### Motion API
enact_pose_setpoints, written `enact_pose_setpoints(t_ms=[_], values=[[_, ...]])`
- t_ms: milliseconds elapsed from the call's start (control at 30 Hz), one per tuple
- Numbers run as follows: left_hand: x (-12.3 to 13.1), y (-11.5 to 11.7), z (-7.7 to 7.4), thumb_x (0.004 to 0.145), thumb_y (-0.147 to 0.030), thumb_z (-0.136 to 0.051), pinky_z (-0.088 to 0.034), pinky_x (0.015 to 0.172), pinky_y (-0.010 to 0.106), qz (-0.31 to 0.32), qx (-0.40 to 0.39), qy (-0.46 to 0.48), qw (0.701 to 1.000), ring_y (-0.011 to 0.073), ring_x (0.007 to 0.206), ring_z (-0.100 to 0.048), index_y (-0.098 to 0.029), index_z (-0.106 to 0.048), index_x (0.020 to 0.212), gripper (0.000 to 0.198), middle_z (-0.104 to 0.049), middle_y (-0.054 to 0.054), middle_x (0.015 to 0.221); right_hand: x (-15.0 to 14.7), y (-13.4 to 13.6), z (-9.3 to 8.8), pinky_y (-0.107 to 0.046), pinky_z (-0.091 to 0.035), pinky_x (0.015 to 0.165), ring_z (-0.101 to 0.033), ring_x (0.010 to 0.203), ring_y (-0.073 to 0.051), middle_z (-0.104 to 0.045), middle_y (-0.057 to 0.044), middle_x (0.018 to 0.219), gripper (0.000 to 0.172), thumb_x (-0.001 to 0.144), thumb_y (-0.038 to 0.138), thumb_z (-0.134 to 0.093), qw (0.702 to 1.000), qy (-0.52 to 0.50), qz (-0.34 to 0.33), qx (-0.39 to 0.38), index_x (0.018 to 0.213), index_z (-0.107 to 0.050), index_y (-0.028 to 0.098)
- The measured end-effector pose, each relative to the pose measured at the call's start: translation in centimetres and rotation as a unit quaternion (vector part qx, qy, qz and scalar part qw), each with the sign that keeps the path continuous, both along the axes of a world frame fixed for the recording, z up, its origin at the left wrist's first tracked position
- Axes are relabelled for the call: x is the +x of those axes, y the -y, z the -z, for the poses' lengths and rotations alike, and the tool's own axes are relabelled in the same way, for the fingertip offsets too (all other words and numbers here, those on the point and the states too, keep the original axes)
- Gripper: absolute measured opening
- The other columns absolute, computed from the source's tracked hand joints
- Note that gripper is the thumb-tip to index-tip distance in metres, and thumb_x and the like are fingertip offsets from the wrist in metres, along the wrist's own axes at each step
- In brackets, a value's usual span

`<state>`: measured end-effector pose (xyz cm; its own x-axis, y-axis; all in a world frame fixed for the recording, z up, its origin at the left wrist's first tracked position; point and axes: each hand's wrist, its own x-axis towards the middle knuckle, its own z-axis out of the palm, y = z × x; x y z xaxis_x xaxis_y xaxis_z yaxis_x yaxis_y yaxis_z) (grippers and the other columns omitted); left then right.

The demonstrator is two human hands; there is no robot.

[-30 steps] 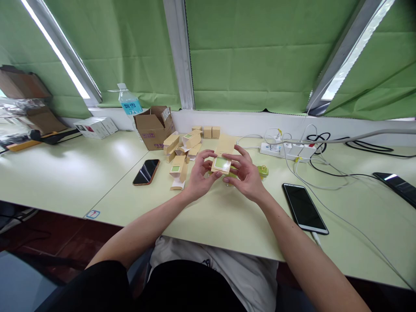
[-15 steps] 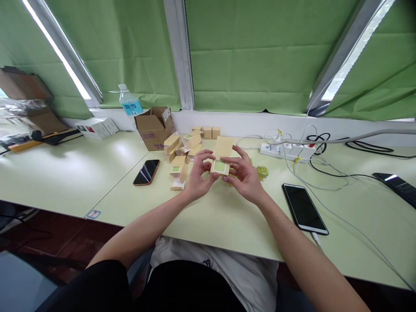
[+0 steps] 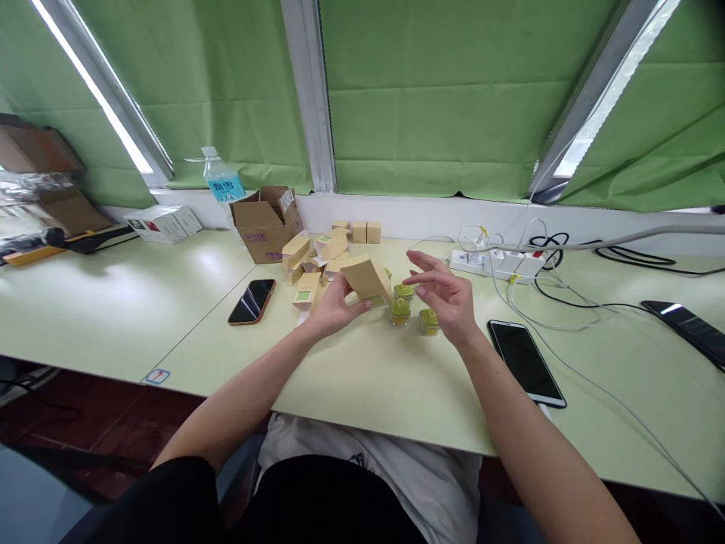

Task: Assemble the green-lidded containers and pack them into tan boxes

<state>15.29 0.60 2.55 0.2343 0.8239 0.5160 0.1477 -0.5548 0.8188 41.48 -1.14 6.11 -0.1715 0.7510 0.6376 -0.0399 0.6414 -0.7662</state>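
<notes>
My left hand (image 3: 335, 308) holds a small tan carton (image 3: 367, 279) by its left side; the carton is tilted and its long flap stands up. My right hand (image 3: 445, 295) is off the carton, fingers apart, with nothing in it. Between the hands and under my right hand stand several small clear containers with green tops, among them one at the front (image 3: 399, 310) and one beside my right wrist (image 3: 429, 322). More tan cartons, some unfolded (image 3: 306, 290), lie in a pile left of my left hand.
A brown cardboard box (image 3: 266, 230) and a water bottle (image 3: 222, 180) stand at the back left. One phone (image 3: 251, 301) lies at left, another (image 3: 526, 361) at right. Closed small boxes (image 3: 366, 232) are by the wall. A power strip (image 3: 498, 264) with cables lies at the back right.
My right hand has let go of the carton and moved right, its fingers spreading. The carton has turned and tilted in my left hand, which has shifted left, and the green-topped containers now show.
</notes>
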Motion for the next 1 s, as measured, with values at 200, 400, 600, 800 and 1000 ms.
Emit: enact_pose_setpoints(t_ms=[200, 400, 600, 800, 1000], values=[[-2.0, 1.2, -3.2, 0.082, -0.031, -0.091, -0.058, 0.116, 0.049, -0.024, 0.084, -0.231, 0.969, 0.0348, 0.135, -0.069, -0.024, -0.062, 0.144, 0.069, -0.068, 0.013, 0.146, 0.9, -0.5, -0.8, -0.046, -0.062, 0.102, -0.076, 0.116, -0.029, -0.085, -0.008, 0.116, 0.017, 0.094, 0.025, -0.064, 0.964, 0.175, 0.197, -0.042, 0.100, -0.080, 0.025], [-3.4, 2.6, -3.0, 0.086, -0.020, -0.083, -0.054, 0.124, 0.056, 0.068, 0.067, -0.346, 0.933, 0.0354, 0.142, -0.068, -0.026, -0.064, 0.149, 0.067, -0.072, 0.012, 0.148, 1.7, -0.6, -1.5, -0.038, -0.054, 0.088, -0.077, 0.114, -0.029, -0.086, -0.005, 0.123, 0.034, 0.097, 0.018, -0.062, 0.843, 0.448, 0.262, -0.142, 0.124, -0.079, 0.027], [-3.8, 2.3, -1.7, 0.092, -0.008, -0.064, -0.057, 0.123, 0.054, 0.120, 0.059, -0.286, 0.949, 0.0291, 0.145, -0.071, -0.028, -0.052, 0.165, 0.077, -0.071, 0.013, 0.157, 3.6, -0.1, -2.6, -0.036, -0.050, 0.084, -0.075, 0.123, -0.031, -0.083, -0.004, 0.135, 0.047, 0.094, 0.016, -0.063, 0.756, 0.590, 0.221, -0.179, 0.137, -0.074, 0.031], [-4.1, 2.8, -2.4, 0.079, -0.001, -0.058, -0.053, 0.128, 0.057, 0.126, 0.077, -0.304, 0.941, 0.0315, 0.151, -0.064, -0.029, -0.046, 0.166, 0.092, -0.069, 0.012, 0.156, 3.8, 0.7, -2.9, -0.039, -0.053, 0.091, -0.072, 0.133, -0.033, -0.075, -0.009, 0.151, 0.065, 0.092, 0.025, -0.073, 0.727, 0.648, 0.147, -0.172, 0.156, -0.061, 0.030], [-3.9, 6.5, -4.3, 0.079, -0.001, -0.057, -0.049, 0.129, 0.063, 0.087, 0.106, -0.391, 0.910, 0.0357, 0.151, -0.055, -0.028, -0.060, 0.149, 0.074, -0.062, 0.013, 0.151, 2.6, 0.8, -2.8, -0.041, -0.053, 0.087, -0.074, 0.127, -0.037, -0.078, -0.012, 0.141, 0.047, 0.093, 0.027, -0.077, 0.707, 0.674, 0.147, -0.158, 0.140, -0.068, 0.027]])
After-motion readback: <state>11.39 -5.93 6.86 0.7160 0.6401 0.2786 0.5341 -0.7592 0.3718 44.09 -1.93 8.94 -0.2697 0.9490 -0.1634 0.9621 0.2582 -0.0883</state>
